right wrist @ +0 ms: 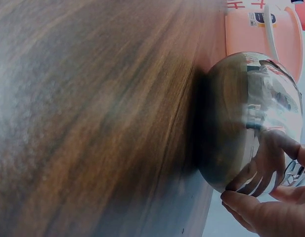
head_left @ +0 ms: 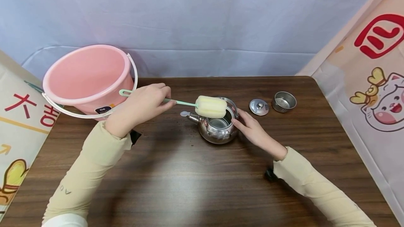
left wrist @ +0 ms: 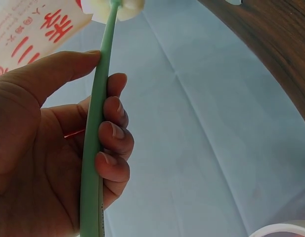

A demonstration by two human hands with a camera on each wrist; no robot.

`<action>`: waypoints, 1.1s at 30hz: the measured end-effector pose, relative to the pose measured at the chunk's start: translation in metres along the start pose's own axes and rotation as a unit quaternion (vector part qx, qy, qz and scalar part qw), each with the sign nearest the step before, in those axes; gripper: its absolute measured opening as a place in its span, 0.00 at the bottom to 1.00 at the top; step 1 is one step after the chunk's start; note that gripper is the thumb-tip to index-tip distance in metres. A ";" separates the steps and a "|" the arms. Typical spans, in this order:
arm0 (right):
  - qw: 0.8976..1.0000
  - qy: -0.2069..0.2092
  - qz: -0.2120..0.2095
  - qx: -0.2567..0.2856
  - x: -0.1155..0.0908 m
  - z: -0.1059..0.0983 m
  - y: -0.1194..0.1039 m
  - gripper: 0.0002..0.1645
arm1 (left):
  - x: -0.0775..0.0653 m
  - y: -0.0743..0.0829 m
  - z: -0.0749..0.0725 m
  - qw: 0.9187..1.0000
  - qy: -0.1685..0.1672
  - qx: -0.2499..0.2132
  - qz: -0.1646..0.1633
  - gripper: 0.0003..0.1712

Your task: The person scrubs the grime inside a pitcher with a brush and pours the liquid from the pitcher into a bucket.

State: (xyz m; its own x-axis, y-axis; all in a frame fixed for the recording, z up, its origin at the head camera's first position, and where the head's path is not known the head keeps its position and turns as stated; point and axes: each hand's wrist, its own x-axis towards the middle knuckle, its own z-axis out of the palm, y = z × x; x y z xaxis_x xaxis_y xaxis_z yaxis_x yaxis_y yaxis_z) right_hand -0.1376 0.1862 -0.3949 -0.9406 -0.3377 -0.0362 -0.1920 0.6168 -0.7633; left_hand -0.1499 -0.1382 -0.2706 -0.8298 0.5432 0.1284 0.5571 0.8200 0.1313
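My left hand (head_left: 143, 104) grips the green handle (left wrist: 95, 118) of a sponge brush, fingers curled round it and thumb along it. The brush's pale yellow sponge head (head_left: 210, 106) is held level above the mouth of a shiny metal teapot (head_left: 217, 135), hiding part of the opening. On the teapot's right side, my right hand (head_left: 251, 129) holds the body, with the thumb near the rim and fingers against the wall. The teapot stands upright on the wooden table, its capped spout (head_left: 193, 117) towards the left.
A pink bucket (head_left: 104, 102) with a white handle stands at the table's back left. To the right of the teapot lie a metal lid (head_left: 259, 107) and a small perforated strainer cup (head_left: 284, 102). Pale cloth (head_left: 202, 27) hangs behind the table.
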 end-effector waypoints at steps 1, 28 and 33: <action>1.000 -0.001 0.001 0.000 0.000 0.000 0.000 0.33 | 0.001 0.001 0.000 1.000 -0.001 0.002 0.001 0.12; 1.000 -0.009 0.008 -0.008 0.000 -0.001 -0.002 0.34 | 0.026 0.015 0.010 0.998 0.012 0.043 0.049 0.12; 1.000 -0.015 0.014 -0.006 0.000 -0.001 -0.003 0.35 | 0.028 0.020 0.013 0.996 0.024 0.058 0.067 0.13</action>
State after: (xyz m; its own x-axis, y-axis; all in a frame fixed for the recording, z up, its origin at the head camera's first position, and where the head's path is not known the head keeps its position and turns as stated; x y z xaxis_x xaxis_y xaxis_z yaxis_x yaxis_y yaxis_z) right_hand -0.1367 0.1847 -0.3920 -0.9368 -0.3410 -0.0778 -0.1683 0.6345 -0.7544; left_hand -0.1626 -0.1046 -0.2773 -0.7440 0.6423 0.1842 0.6528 0.7575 -0.0047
